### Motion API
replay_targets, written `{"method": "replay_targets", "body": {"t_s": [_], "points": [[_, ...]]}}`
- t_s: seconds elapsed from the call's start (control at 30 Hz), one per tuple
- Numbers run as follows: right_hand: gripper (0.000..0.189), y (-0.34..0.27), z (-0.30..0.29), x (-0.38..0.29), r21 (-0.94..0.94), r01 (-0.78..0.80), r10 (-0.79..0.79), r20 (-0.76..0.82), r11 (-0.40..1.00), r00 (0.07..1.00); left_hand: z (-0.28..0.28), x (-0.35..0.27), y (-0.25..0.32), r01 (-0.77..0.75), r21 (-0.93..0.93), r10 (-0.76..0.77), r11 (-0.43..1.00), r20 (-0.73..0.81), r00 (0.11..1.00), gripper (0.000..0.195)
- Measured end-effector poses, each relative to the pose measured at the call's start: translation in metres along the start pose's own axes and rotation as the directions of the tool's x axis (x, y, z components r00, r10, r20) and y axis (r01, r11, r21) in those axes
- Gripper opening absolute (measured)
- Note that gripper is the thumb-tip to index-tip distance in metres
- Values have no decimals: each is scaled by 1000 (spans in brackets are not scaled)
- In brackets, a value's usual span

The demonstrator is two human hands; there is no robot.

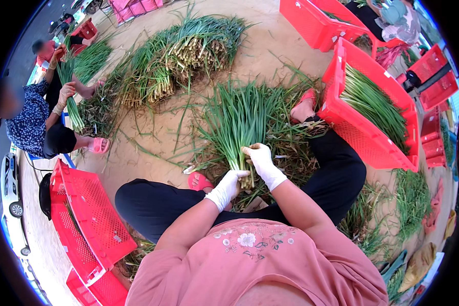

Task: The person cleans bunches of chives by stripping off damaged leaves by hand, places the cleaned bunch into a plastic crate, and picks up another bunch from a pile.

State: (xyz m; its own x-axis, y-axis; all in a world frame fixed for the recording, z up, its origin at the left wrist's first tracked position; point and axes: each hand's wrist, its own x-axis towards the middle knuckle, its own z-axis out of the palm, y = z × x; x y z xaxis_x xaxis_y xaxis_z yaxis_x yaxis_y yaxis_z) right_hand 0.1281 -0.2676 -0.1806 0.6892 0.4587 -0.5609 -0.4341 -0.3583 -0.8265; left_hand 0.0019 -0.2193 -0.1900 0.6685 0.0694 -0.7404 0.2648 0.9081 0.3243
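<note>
Between my knees, a bunch of green leafy stalks (243, 130), like garlic chives or young garlic, fans away from me with its pale root ends towards my lap. My left hand (229, 186), in a white glove, is closed around the root ends. My right hand (261, 158), gloved too, rests against the bunch's right side a little higher up, thumb and fingers touching the stems; how firmly it grips them I cannot tell. Below and right of the bunch lies a heap of dry, brownish trimmings (294, 149).
A red plastic crate (371, 141) holding cleaned stalks (375, 107) leans by my right knee. More red crates (95, 214) stand at my left. Beyond lies a large pile of uncleaned bunches (191, 53). A co-worker (30, 114) at the left holds another bunch (69, 91).
</note>
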Motion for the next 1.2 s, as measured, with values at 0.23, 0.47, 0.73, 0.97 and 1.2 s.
{"method": "replay_targets", "body": {"t_s": [0.23, 0.47, 0.73, 0.97, 1.2], "points": [[28, -3, -12, -22, -99, 139, -137, 28, 985, 990, 0, 7, 1, 16, -2, -16, 1000, 11, 1000, 23], [15, -17, -24, -54, 182, 228, -258, 163, 956, 952, -8, 7, 5, -54, -110, 65, 992, 100, 993, 36], [19, -20, -33, -56, 347, -33, -26, 162, 937, 986, -6, -7, 22, 13, -261, 44, 965, 209, 977, 39], [15, -47, -28, -84, -223, 203, -84, 451, 954, 889, -3, 6, 20, 38, -117, -38, 992, 2, 999, 29], [49, -76, -78, -48, 741, 210, -398, 83, 637, 914, -3, 1, 26, -33, 36, 33, 999, -16, 999, 24]]}}
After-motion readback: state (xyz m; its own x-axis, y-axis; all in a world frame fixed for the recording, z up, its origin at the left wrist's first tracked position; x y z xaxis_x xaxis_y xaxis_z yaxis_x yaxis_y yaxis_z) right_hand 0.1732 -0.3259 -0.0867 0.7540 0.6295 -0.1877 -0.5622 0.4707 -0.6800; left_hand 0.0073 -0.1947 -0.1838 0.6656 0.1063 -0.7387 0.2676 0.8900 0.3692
